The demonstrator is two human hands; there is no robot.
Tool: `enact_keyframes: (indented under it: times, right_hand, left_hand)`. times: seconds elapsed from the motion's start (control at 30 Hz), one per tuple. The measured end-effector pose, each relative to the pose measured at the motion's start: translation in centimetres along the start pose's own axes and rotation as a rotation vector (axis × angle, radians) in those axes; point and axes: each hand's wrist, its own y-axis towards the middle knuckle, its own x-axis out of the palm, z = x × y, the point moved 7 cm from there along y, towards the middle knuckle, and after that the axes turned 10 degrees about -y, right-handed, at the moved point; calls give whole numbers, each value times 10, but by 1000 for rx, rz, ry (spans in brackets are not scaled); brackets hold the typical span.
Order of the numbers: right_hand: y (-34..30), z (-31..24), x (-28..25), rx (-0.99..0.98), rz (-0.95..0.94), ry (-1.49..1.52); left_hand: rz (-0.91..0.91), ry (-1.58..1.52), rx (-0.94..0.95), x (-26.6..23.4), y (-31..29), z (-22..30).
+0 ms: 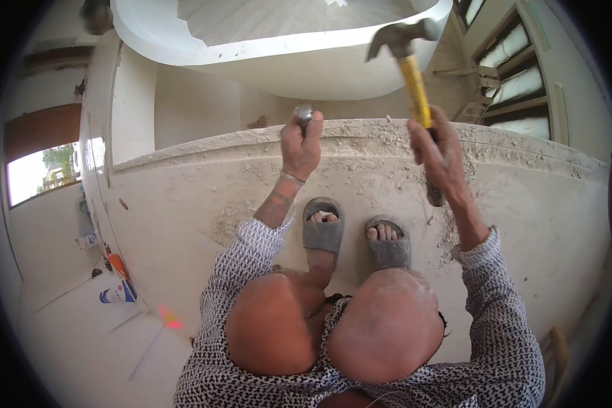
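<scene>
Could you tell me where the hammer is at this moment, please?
In the head view, the yellow-handled hammer is raised at upper right in the right hand, above the dusty concrete ledge.

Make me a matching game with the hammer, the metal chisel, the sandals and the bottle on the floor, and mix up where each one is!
Things:
1. yellow-handled steel claw hammer
2. grey metal chisel
3. grey dusty sandals
4. white and blue plastic bottle

Places:
A. lying on the lower floor, far left
B. raised in the right hand
C. on the feet, on the dusty concrete slab
D. gripped in the left hand at the slab's crumbled edge

Pairs: 1-B, 2-D, 3-C, 4-A
</scene>
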Motion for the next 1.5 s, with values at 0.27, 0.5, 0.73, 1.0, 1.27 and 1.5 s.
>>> enact_keyframes:
  times: [0.27,0.5,0.73,1.0,1.27,1.5]
  right_hand:
    - [-49,-75,-121,127,470,-327]
    - [-101,-126,-117,123,442,-560]
    - [-64,-131,-22,367,63,-588]
    - [-19,-81,44,174,44,-662]
    - [1,-102,77,16,167,-471]
    - [1,-93,82,-91,224,-449]
  left_hand:
    - [-111,-793,-559,78,34,-97]
    - [-277,-1050,-606,80,31,-140]
    - [-250,-992,-530,62,30,-162]
    - [-379,-860,-362,56,4,-144]
    - [-459,-598,-276,57,-10,-150]
    - [-422,-435,-175,67,-14,-139]
